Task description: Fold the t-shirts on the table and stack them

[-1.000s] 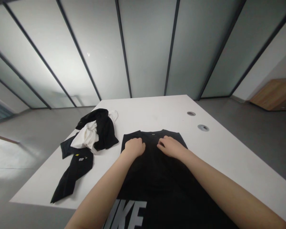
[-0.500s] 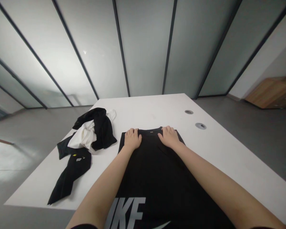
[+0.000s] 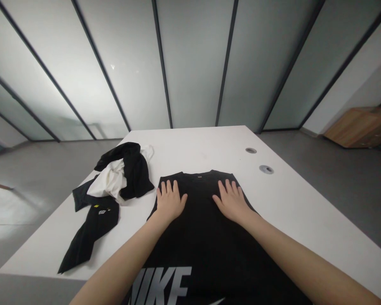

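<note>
A black T-shirt [image 3: 197, 228] with large grey lettering lies spread out in front of me, its collar at the far end. On its upper left, below the shoulder, my left hand [image 3: 170, 201] rests flat with the fingers spread. My right hand [image 3: 231, 201] lies the same way on the upper right part, palm down and fingers apart. Neither hand grips the cloth. The bottom of the shirt runs out of view.
On the left of the white table [image 3: 190, 148] sits a loose heap of black clothing [image 3: 136, 169] and white clothing [image 3: 108, 180], one dark piece hanging toward the near edge. Two round cable grommets, including the nearer grommet [image 3: 266, 169], are set in the right side.
Both hands have slid from the shoulder edges by the collar down toward me on the shirt. Their fingers, closer together before, are now spread flat.
</note>
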A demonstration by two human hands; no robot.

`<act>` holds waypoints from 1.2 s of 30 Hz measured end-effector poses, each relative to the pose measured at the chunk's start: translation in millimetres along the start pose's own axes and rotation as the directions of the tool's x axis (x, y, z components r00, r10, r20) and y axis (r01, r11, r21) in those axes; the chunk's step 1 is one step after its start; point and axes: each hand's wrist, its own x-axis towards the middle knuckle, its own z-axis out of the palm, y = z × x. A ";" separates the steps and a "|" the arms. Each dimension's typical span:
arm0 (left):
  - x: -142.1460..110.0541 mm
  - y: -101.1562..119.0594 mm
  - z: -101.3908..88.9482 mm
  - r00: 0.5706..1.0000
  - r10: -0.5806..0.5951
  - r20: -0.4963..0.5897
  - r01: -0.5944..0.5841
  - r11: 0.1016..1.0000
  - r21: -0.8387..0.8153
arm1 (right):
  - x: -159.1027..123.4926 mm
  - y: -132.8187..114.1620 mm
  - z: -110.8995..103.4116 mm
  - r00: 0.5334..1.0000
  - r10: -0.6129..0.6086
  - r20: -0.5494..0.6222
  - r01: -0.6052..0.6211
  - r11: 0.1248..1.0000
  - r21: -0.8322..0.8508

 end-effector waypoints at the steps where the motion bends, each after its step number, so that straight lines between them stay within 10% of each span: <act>1: -12.9 -1.7 1.7 1.000 0.010 0.028 -0.010 1.000 0.003 | -9.8 0.1 2.7 1.000 0.009 0.004 -0.009 1.000 -0.008; 10: -68.0 -8.0 6.0 0.994 0.057 0.096 -0.061 0.998 0.033 | -62.3 -0.8 16.3 0.995 -0.082 0.063 0.083 0.996 -0.014; 27: 75.8 -7.8 25.2 0.991 0.064 0.121 -0.062 0.998 -0.027 | 75.6 1.7 0.5 0.999 -0.038 0.000 0.038 0.997 -0.062; 36: 97.0 -18.4 30.8 0.998 0.056 -0.037 -0.060 0.990 -0.127 | 111.6 6.1 -4.4 0.991 -0.117 -0.069 0.121 0.990 0.068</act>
